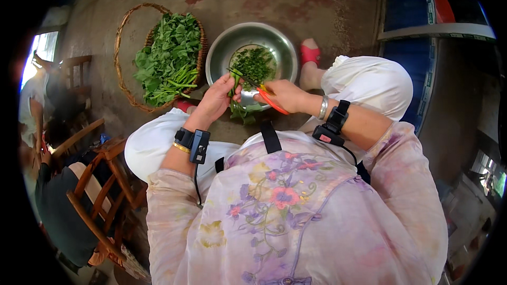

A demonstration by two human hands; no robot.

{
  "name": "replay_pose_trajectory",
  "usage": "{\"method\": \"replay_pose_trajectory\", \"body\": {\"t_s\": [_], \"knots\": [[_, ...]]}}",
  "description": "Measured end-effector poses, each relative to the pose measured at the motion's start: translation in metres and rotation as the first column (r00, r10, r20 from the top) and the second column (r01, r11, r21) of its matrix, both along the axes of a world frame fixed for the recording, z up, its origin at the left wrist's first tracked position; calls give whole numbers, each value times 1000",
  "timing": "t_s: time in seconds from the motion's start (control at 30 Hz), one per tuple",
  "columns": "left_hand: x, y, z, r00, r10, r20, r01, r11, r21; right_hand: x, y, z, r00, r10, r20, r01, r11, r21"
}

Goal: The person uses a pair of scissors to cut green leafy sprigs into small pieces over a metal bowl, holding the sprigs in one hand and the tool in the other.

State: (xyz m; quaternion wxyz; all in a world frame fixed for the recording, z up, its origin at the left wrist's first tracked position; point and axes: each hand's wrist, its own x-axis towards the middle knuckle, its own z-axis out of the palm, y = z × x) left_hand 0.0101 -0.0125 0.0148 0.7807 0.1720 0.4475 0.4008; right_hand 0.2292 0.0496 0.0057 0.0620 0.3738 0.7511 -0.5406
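My left hand [224,90] grips a bunch of green stems [234,88], with leaves hanging down from it, at the near edge of a steel bowl [219,48]. My right hand [285,95] is closed on scissors with orange handles [272,104], whose dark blades reach across to the stems by my left fingers. Chopped greens [253,62] lie in the bowl, which sits on the floor between my feet. Just left of the bowl, a wicker basket [125,60] holds a heap of leafy greens [166,55].
My sandalled foot [309,51] is right of the bowl. At the left are wooden chairs [87,190] and people [50,227]. A blue panel [400,73] with a metal bar [417,32] and a red object [441,5] stand at the right.
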Motion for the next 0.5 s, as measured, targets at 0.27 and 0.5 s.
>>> {"method": "replay_pose_trajectory", "body": {"t_s": [0.27, 0.5], "knots": [[0, -1, -4, 998, -30, -47, 28, 999, -41, 2, -4, 10, 1000, -4, -26, 6, 997, 73], [-4, -2, -9, 997, -54, -52, 51, 997, -53, 2, -1, 8, 999, -1, 39, -1, 998, 60]]}}
